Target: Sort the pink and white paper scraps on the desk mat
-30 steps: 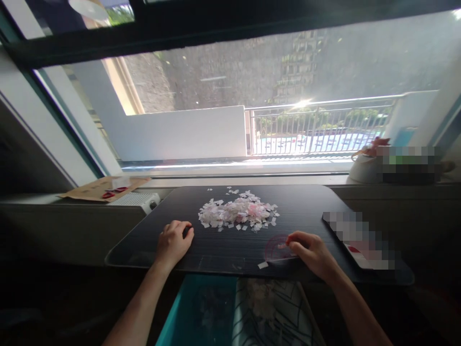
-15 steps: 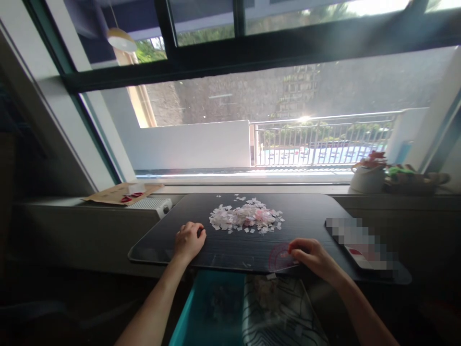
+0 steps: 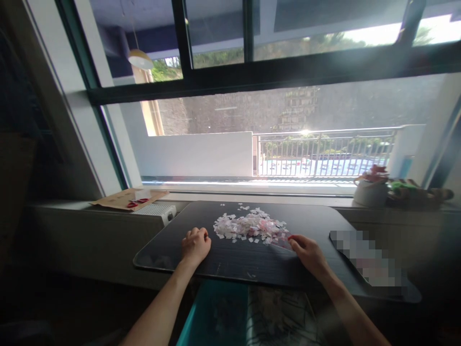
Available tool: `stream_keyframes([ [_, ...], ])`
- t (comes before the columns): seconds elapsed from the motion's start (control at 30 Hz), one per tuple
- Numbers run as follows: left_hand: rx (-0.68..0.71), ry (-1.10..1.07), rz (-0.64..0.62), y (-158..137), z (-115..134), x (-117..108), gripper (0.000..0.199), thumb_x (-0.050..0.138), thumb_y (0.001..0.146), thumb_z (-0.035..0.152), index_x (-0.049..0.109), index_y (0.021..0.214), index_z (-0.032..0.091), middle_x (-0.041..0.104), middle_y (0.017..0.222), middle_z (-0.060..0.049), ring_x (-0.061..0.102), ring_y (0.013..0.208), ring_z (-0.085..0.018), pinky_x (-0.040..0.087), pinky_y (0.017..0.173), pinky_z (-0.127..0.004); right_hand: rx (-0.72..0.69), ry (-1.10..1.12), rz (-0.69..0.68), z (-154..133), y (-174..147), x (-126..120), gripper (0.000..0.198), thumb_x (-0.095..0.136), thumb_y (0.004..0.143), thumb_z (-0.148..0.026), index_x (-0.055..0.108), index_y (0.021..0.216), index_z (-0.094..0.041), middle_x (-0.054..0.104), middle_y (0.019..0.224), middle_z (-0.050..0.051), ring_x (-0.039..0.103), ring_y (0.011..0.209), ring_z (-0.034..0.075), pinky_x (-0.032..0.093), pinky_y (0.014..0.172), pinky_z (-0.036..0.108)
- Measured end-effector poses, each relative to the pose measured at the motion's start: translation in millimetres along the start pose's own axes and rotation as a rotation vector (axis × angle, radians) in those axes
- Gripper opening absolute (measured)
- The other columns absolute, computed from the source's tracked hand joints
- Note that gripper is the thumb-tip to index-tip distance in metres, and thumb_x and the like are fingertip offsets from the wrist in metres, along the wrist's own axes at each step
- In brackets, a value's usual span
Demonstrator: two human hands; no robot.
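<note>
One thin clear sheet [image 3: 284, 246] with faint reddish marks, right of centre in the lower half of the frame, at the near right edge of a heap of paper scraps [image 3: 248, 223]. Held by the right hand [image 3: 308, 251], thumb and forefinger pinched on the sheet's right end; we see glare and blur here, so its outline and exact shape remain uncertain. We judge it light, smooth and rather slippery, probably stiff enough to push with yet apt to bend; best gripped by that right end, clear of the scraps. Scraps: white and pale pink, small, loose, mid-frame on a black table [image 3: 241, 264]; we expect them to be nearly weightless, soft, easily scattered, better gathered from the sides than picked singly. Left hand [image 3: 196, 246]: left of the heap and apart from it, fingers curled inward; we cannot tell whether they enclose anything.
</note>
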State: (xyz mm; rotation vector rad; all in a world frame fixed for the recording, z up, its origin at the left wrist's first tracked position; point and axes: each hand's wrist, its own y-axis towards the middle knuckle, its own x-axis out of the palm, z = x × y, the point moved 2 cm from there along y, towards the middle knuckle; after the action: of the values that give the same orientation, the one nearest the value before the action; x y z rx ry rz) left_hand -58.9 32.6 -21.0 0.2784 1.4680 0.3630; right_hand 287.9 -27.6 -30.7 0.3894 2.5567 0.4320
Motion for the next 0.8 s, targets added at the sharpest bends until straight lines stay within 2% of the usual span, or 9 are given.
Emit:
stream_keyframes([
  [0.1, -0.018, 0.008, 0.027, 2.4, 3.2, 2.5, 0.015, 0.043, 0.079, 0.022, 0.057, 0.080, 0.020, 0.061, 0.089, -0.007, 0.053, 0.089, -0.025, 0.040, 0.068, -0.034, -0.007, -0.039, 0.034, 5.2, 3.7, 7.3, 0.036, 0.050, 0.074, -0.041, 0.072, 0.087, -0.016, 0.074, 0.081, 0.007, 0.067, 0.079, 0.024, 0.049, 0.074, 0.033],
  [0.2, 0.008, -0.007, 0.073, 2.2, 3.9, 5.3, 0.015, 0.042, 0.079, 0.021, 0.056, 0.079, 0.020, 0.062, 0.086, -0.007, 0.053, 0.087, -0.025, 0.039, 0.069, -0.034, -0.020, -0.056, -0.011, 6.1, 1.3, 10.0, 0.036, 0.050, 0.075, -0.041, 0.072, 0.087, -0.016, 0.074, 0.079, 0.006, 0.067, 0.076, 0.023, 0.049, 0.071, 0.032],
  [0.3, 0.005, -0.027, 0.066, 1.3, 2.4, 6.8, 0.014, 0.042, 0.080, 0.022, 0.056, 0.078, 0.020, 0.062, 0.086, -0.007, 0.053, 0.086, -0.025, 0.040, 0.069, -0.034, -0.044, -0.043, -0.058, 4.2, -1.5, 9.8, 0.034, 0.051, 0.076, -0.040, 0.072, 0.086, -0.016, 0.073, 0.075, 0.005, 0.066, 0.072, 0.022, 0.049, 0.069, 0.030],
  [0.43, 0.010, -0.043, 0.065, 1.3, 1.6, 6.6, 0.015, 0.042, 0.080, 0.022, 0.056, 0.078, 0.019, 0.063, 0.086, -0.007, 0.053, 0.086, -0.025, 0.040, 0.070, -0.034, -0.026, -0.035, 0.015, 4.0, -1.8, 7.2, 0.035, 0.050, 0.076, -0.040, 0.072, 0.087, -0.016, 0.074, 0.081, 0.007, 0.067, 0.077, 0.022, 0.049, 0.073, 0.032],
  [0.6, 0.002, -0.054, 0.056, 2.3, 1.4, 6.9, 0.014, 0.042, 0.080, 0.023, 0.056, 0.077, 0.020, 0.063, 0.087, -0.007, 0.054, 0.087, -0.024, 0.040, 0.071, -0.034, -0.035, -0.031, -0.045, 3.4, -2.8, 8.5, 0.032, 0.052, 0.074, -0.039, 0.073, 0.083, -0.017, 0.074, 0.075, 0.005, 0.067, 0.072, 0.022, 0.049, 0.069, 0.032],
  [0.8, 0.001, -0.043, 0.059, 1.7, 2.1, 5.9, 0.014, 0.043, 0.079, 0.023, 0.057, 0.078, 0.020, 0.063, 0.087, -0.008, 0.054, 0.086, -0.025, 0.040, 0.071, -0.034, -0.030, -0.017, -0.008, 1.7, -4.4, 6.0, 0.032, 0.051, 0.074, -0.039, 0.072, 0.084, -0.017, 0.074, 0.080, 0.007, 0.067, 0.077, 0.024, 0.049, 0.072, 0.034],
])
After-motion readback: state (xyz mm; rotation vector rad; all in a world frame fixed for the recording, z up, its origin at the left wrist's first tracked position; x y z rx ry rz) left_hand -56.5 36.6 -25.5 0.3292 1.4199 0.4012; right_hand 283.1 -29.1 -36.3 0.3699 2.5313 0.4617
